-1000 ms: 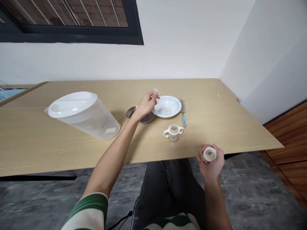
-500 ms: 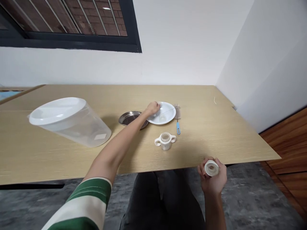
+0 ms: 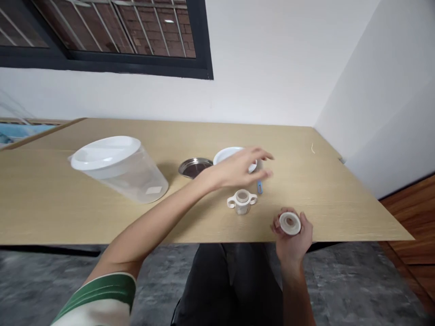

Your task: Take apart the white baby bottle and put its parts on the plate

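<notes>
Lifting my spread left hand point(image 3: 238, 167) off the white plate point(image 3: 226, 154)
My right hand point(image 3: 292, 244) is pinching a white ring point(image 3: 290, 222) beside the two-handled cup point(image 3: 242, 202)

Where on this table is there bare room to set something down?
Bare tabletop lies right of the white plate and blue-handled brush, toward the wall, and in front of the clear lidded container. It is crowded around the plate, steel dish and two-handled cup, under the left hand.
</notes>
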{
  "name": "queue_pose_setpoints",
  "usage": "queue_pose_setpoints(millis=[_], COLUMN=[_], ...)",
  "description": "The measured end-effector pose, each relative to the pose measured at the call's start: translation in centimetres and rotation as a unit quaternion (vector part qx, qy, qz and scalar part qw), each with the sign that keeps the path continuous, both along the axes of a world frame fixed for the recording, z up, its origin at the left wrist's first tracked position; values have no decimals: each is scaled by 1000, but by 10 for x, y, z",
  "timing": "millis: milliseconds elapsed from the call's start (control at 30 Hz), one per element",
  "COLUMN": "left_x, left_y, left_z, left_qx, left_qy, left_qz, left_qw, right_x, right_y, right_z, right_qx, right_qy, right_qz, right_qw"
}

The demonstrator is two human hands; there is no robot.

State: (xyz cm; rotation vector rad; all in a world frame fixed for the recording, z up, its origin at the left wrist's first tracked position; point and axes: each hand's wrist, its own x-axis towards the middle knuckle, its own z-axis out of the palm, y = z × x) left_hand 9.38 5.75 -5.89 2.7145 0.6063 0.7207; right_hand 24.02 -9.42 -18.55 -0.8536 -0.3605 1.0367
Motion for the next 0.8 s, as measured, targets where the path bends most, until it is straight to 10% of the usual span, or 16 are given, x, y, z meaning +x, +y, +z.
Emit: queue_pose_setpoints(millis=[133,367,800], left_x=[4,-28,-47], left_y=[-61,-27,83], left_z=[6,-3,-104], left_qx=[47,-19,-146], left_qy=[68,-54,-247], left_qz=[-157,-43,131], left_qw=[984,997,949], right_x=[-6,-21,-25], right_y=[23,56,213], right_z=[39,85,28], right_qx=[18,79,-31], right_qy=[-74,-174,-428], right_qz=[58,270,214], right_qw=[995,944,878])
